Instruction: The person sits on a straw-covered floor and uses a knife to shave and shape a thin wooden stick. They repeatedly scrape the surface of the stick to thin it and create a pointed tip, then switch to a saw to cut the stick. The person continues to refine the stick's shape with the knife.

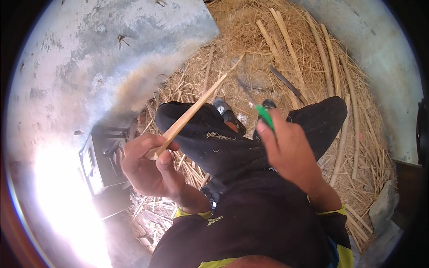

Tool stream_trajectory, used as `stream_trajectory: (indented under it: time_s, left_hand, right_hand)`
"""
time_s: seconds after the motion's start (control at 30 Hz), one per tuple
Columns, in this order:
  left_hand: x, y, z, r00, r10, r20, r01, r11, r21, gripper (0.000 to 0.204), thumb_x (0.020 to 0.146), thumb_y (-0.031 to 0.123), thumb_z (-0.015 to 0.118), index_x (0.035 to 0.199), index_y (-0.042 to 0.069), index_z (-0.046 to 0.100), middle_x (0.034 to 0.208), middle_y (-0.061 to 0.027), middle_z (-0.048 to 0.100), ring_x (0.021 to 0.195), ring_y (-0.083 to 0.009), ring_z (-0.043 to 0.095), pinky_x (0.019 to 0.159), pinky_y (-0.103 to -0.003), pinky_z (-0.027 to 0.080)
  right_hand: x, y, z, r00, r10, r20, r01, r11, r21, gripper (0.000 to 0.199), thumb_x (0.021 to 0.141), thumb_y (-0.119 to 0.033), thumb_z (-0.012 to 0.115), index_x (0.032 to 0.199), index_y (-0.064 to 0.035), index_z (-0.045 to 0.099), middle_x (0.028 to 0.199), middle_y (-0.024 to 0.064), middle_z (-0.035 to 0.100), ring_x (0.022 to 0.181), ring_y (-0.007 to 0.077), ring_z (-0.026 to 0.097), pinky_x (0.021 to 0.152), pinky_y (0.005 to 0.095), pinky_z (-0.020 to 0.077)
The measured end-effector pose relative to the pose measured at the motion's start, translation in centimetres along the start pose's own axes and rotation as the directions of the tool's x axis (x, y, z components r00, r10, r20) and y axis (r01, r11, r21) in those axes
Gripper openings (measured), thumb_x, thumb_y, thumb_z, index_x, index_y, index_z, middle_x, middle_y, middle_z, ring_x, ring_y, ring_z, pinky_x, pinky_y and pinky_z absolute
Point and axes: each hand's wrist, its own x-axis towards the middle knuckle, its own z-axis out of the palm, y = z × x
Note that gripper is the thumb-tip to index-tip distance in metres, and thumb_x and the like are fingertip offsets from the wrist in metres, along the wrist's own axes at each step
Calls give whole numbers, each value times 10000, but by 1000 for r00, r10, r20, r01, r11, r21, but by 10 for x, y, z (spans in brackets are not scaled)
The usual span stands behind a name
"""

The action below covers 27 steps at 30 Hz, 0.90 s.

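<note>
My left hand (149,167) pinches the near end of a long, pale split strip of wood, perhaps bamboo (192,110). The strip slants up and away to the right over my left knee, and its far end is thin and slightly bent. In my right hand (292,152) is a knife with a green handle (265,118), fingers wrapped round it. Its blade is smeared by motion and points toward the strip's far end, seemingly apart from it. Both hands are above my lap, where a few curled shavings (219,136) lie on the dark trousers (214,152).
Straw-like shavings (241,27) cover the floor. Several long pale poles (333,58) lie at the right, and a dark stick or bar (286,82) rests beyond my feet. A pale wall (89,58) and a dark boxy object (107,156) stand at the left.
</note>
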Motion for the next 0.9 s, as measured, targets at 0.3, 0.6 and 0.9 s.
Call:
stream_trajectory:
  time_s: [0.3, 0.6, 0.9]
  left_hand:
    - [-10, 16, 11, 998, 3, -70, 3, 996, 92, 239, 936, 189, 638, 809, 4, 556, 627, -96, 549, 477, -94, 442, 493, -211, 341]
    - [-7, 11, 7, 987, -107, -123, 109, 994, 7, 161, 917, 80, 638, 827, -20, 550, 590, -65, 545, 595, -96, 439, 518, -205, 328]
    - [-5, 17, 9, 939, -280, -199, 271, 960, -72, 175, 917, 92, 644, 855, -30, 535, 678, -115, 568, 592, -109, 517, 487, -206, 367]
  right_hand:
    - [-3, -17, 52, 962, -247, 117, 252, 968, -23, 219, 964, -203, 548, 1012, -3, 472, 665, 206, 595, 631, 399, 635, 520, 454, 471]
    - [10, -18, 59, 943, -310, 121, 330, 920, -210, 222, 951, -197, 565, 978, 2, 467, 586, 212, 567, 546, 406, 607, 462, 478, 468]
    - [23, -12, 67, 919, -393, 39, 395, 912, -112, 230, 971, -259, 534, 957, -47, 445, 536, 182, 572, 505, 378, 620, 440, 465, 485]
